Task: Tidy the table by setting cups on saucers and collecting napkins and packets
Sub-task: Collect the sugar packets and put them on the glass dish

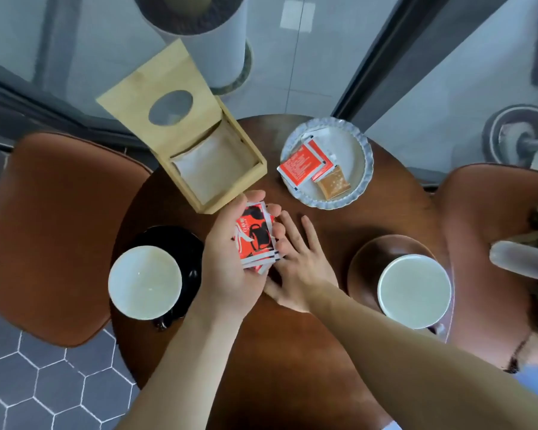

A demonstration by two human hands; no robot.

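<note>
Round wooden table (pixel 292 367) over hexagon-tiled floor (pixel 28 383); left hand (pixel 230 259) clasps packets (pixel 257 240), right hand (pixel 298 268) flat, fingers spread.

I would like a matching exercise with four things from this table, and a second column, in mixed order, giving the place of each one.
Things:
1. stack of red, black and white packets
2. white cup on the left
3. small brown packet
4. white napkins

Places:
A. in the open wooden box
B. on the scalloped pale plate
C. in the left hand
D. on the black saucer

Pairs: 1-C, 2-D, 3-B, 4-A
</note>
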